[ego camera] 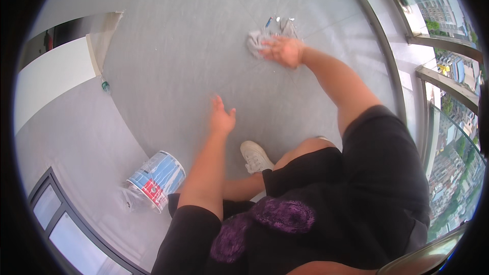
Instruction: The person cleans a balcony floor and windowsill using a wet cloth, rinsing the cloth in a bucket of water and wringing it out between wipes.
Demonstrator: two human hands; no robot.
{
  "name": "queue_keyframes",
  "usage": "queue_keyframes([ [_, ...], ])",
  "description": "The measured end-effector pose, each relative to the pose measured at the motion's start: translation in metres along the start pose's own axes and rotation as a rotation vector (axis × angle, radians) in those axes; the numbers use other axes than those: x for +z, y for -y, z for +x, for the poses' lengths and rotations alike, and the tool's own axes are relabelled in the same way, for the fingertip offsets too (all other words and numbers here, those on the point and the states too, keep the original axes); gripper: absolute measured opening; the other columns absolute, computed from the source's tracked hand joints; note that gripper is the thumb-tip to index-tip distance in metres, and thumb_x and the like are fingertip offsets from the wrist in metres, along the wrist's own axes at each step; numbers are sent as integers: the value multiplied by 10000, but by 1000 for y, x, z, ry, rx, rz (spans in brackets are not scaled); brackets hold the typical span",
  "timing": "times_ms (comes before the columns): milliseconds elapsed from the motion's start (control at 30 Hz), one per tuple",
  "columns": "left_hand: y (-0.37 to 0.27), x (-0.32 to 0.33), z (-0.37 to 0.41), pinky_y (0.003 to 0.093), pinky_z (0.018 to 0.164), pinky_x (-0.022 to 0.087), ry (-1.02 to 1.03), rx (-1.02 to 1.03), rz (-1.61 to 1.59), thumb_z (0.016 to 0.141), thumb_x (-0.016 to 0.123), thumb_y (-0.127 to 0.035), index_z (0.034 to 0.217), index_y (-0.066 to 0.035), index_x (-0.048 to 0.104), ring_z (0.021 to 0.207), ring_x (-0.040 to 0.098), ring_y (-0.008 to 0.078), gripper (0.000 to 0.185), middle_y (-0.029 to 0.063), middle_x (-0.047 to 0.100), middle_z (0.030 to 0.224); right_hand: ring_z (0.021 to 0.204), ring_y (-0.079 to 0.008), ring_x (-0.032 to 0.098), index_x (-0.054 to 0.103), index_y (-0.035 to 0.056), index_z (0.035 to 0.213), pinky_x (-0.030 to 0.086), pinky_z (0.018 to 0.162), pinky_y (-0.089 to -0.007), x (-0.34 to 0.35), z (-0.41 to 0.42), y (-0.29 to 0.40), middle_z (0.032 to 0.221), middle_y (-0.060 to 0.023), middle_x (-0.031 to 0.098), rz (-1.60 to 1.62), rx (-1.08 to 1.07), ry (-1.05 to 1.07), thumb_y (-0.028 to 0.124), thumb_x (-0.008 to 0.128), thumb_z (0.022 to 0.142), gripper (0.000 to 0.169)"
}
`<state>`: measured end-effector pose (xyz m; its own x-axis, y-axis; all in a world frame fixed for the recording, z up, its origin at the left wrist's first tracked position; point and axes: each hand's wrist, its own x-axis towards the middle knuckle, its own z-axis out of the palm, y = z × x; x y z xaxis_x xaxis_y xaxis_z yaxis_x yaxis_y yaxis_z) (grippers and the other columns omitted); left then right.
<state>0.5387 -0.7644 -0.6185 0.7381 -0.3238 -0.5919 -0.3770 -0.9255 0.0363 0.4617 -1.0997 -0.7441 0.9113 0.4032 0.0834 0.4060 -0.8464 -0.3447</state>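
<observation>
My right hand (284, 51) presses on a crumpled grey cloth (255, 42) on the grey floor (183, 53), fingers spread over it; the hand is blurred. Part of the cloth bunches up beyond the fingers. Just past it lie a small blue stick-like object (269, 22) and several white scraps (292, 19). My left hand (223, 116) hangs over the floor with fingers and thumb apart, holding nothing. A white shoe (255, 156) of mine is below it.
A paint bucket (162, 175) with blue, white and red sides stands at lower left, a clear plastic bag at its mouth. A plastic bottle (106, 86) lies by the left wall. A metal-framed glass railing (447, 76) runs along the right, with buildings beyond. White specks dot the floor.
</observation>
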Motion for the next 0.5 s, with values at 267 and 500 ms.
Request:
queue_keyframes([
  [267,-16,-18,26,403,1114,266,-88,143,-175,854,617,-318,1460,-40,184,1363,286,344,795,210,262,1485,1331,-278,365,553,76,1242,317,1099,-375,-89,-19,-13,1400,-53,446,14,302,-524,27,533,838,407],
  [500,-35,16,6,401,1141,196,181,170,345,790,656,-491,1465,-10,123,1404,173,338,986,222,139,1516,1298,-293,411,504,-33,1272,318,1070,-356,-46,-240,154,1407,-201,412,212,1364,-1082,98,374,983,343],
])
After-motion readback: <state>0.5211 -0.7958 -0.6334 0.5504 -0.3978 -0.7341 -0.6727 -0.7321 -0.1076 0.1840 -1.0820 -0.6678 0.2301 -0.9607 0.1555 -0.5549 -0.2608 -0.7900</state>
